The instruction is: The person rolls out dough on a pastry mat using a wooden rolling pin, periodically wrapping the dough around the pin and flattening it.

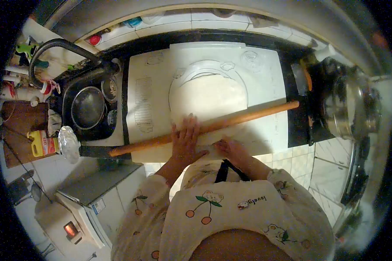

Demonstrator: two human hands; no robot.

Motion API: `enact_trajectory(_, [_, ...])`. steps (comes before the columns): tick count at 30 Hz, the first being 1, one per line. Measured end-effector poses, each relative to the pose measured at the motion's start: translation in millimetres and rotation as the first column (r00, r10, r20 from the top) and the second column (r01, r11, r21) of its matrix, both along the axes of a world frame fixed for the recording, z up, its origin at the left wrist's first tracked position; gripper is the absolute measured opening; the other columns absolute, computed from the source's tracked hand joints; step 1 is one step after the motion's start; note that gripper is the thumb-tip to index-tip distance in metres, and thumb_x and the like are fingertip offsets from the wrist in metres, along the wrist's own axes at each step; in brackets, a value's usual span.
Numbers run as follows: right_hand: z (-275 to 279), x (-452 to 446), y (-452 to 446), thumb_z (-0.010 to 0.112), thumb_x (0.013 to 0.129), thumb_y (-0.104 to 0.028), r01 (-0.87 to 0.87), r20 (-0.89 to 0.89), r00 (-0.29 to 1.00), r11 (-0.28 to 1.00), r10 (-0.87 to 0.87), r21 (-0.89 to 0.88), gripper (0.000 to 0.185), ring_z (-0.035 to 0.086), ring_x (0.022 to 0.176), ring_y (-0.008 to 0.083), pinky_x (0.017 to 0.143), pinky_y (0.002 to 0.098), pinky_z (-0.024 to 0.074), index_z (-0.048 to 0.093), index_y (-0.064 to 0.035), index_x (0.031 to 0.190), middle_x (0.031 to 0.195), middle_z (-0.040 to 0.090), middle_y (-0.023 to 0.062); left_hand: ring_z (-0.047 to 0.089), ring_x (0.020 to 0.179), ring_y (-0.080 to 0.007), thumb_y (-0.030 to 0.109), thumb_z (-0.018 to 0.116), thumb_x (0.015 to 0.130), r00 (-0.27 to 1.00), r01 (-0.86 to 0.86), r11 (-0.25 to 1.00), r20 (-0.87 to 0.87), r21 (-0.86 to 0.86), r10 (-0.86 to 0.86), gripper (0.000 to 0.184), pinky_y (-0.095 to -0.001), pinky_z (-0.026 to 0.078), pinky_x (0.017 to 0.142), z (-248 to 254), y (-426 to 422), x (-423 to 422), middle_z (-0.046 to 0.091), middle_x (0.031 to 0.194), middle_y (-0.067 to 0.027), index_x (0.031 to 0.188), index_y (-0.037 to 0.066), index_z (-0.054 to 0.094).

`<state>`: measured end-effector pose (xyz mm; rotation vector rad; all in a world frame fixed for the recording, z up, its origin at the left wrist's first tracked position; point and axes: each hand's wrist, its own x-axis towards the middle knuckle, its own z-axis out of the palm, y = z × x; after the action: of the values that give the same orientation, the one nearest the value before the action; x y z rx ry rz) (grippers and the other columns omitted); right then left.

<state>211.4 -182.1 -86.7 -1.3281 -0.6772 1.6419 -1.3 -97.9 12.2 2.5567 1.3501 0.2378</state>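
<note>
A long wooden rolling pin lies slantwise across a white printed mat, its left end past the mat's edge. Beyond it a thin, pale sheet of dough covers much of the mat's printed circles. My left hand rests flat across the pin, fingers spread and fingertips reaching the dough's near side. Close to the mat's front edge is my right hand, its fingers curled together just below the pin. What they pinch, if anything, is hidden. Shadow blurs where the dough ends on the near side.
To the left is a dark sink with a pan in it and a black faucet above. A foil-covered item and a yellow bottle stand nearby. At right, a metal pot sits by the counter.
</note>
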Motion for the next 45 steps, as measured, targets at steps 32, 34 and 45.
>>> enact_trajectory(32, [56.8,17.8,92.7,0.053,0.084,-0.028,-0.807,0.992,0.022,0.584,-0.121,0.089,0.059,0.039,0.126,0.0374,0.108,0.0488,0.0276,0.039,-0.0009,0.135,0.136,0.042,0.0212,0.025,0.136,-0.0424,0.045,0.051,0.084,0.994,-0.049,0.991,-0.09,0.125,0.061,0.08,-0.0519,0.02,0.111,-26.2,10.6,69.1,0.025,0.148,-0.0233,0.143,-0.003,0.024])
enact_trajectory(34, [67.2,9.7,177.0,0.053,0.085,-0.027,-0.711,0.925,0.259,0.594,-0.277,0.377,0.054,0.045,0.119,0.0388,0.103,0.0476,0.0334,0.043,0.0011,0.13,0.129,0.047,0.0239,0.023,0.136,-0.0423,0.043,0.05,0.085,0.989,-0.149,0.963,0.011,0.225,0.15,0.079,-0.0531,0.019,0.111,-30.7,102.3,71.1,0.023,0.148,-0.0235,0.143,-0.004,0.023])
enact_trajectory(45, [67.2,12.4,168.5,0.047,0.088,-0.027,-0.851,0.959,0.087,0.48,-0.269,0.212,0.061,0.032,0.134,0.0332,0.109,0.0498,0.0257,0.031,-0.0042,0.142,0.145,0.035,0.0156,0.018,0.138,-0.0426,0.043,0.04,0.09,0.969,-0.248,0.964,0.005,0.094,0.249,0.07,-0.0589,0.012,0.11,-32.6,67.9,76.1,0.023,0.148,-0.0243,0.142,-0.001,0.027])
